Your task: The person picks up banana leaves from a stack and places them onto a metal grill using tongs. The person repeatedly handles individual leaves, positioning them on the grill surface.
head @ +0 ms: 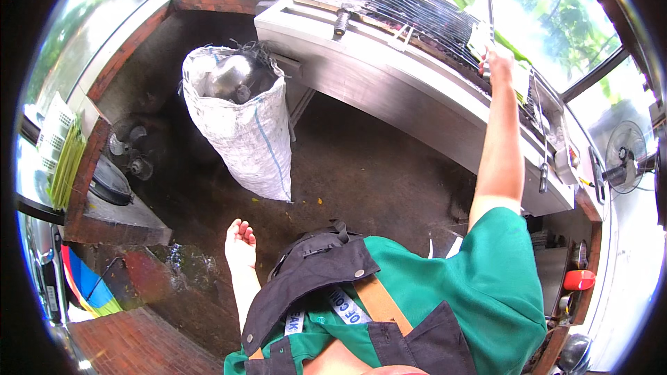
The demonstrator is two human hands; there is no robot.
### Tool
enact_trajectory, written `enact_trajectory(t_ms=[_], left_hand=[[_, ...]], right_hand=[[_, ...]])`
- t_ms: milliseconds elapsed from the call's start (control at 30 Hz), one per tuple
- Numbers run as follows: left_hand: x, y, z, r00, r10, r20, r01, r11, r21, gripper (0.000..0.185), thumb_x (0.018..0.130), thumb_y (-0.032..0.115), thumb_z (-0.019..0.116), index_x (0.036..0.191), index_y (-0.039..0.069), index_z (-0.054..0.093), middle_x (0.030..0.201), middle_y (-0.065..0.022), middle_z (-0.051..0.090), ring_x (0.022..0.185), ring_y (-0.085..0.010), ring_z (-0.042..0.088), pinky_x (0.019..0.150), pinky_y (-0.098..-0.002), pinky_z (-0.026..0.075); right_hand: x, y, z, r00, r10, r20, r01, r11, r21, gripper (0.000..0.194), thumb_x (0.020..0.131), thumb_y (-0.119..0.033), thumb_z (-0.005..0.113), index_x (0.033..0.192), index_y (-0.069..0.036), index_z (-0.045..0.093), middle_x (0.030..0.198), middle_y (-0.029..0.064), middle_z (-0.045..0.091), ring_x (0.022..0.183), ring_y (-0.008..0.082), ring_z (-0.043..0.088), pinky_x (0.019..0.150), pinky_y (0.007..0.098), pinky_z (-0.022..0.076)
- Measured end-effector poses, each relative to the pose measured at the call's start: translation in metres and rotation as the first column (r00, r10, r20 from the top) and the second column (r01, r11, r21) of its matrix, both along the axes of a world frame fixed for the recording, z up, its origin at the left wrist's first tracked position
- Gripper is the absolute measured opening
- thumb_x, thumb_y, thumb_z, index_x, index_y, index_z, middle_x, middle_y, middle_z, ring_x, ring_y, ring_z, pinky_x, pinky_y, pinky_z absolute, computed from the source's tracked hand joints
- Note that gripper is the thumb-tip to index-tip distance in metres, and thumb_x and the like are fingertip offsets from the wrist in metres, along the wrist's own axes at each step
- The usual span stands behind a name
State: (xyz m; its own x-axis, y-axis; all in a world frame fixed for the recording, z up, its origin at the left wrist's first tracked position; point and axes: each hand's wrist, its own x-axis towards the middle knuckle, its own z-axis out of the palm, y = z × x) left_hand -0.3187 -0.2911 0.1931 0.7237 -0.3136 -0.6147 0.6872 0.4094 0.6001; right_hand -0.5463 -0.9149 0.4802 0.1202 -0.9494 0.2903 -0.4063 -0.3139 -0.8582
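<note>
My right hand reaches out over the far right part of a charcoal grill and grips a long metal utensil, which points away from me. Its exact kind is hard to make out in the glare. Around it lie pieces of green leaf, partly hidden by the hand, beside the wire grate. Down at my side hangs my left hand, palm up with loosely curled fingers and nothing in it. A white woven sack stands on the floor beyond it.
A shiny metal bowl sits in the sack's mouth. On the grill's front ledge rests a black-handled tool; another black handle hangs farther right. A fan stands at right. Long green leaves lean by a white basket at left.
</note>
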Motion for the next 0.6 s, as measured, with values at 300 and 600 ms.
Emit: enact_trajectory(t_ms=[300, 600], left_hand=[[-0.011, 0.013, -0.009, 0.999, 0.031, -0.03, -0.032, 0.999, -0.005, 0.019, 0.083, 0.024, 0.062, 0.098, 0.011, 0.062, 0.085, 0.0011, 0.064, 0.07, -0.0099, 0.058, 0.061, -0.0217, 0.046], [-0.009, 0.022, -0.008, 1.0, 0.017, -0.016, -0.017, 1.0, -0.01, 0.021, 0.084, 0.024, 0.06, 0.1, 0.011, 0.061, 0.086, 0.0009, 0.064, 0.071, -0.0103, 0.058, 0.061, -0.0227, 0.046]], right_hand=[[0.02, 0.021, 0.025, 0.446, -0.337, -0.829, -0.094, 0.904, -0.418, 0.03, 0.083, -0.028, 0.051, 0.098, -0.006, 0.065, 0.103, 0.021, 0.062, 0.099, 0.0348, 0.059, 0.087, 0.0422, 0.0448], [0.016, 0.079, -0.005, 0.308, -0.241, -0.92, -0.317, 0.886, -0.338, 0.024, 0.078, -0.013, 0.047, 0.085, -0.003, 0.068, 0.09, 0.0174, 0.066, 0.087, 0.032, 0.064, 0.078, 0.0409, 0.0491]])
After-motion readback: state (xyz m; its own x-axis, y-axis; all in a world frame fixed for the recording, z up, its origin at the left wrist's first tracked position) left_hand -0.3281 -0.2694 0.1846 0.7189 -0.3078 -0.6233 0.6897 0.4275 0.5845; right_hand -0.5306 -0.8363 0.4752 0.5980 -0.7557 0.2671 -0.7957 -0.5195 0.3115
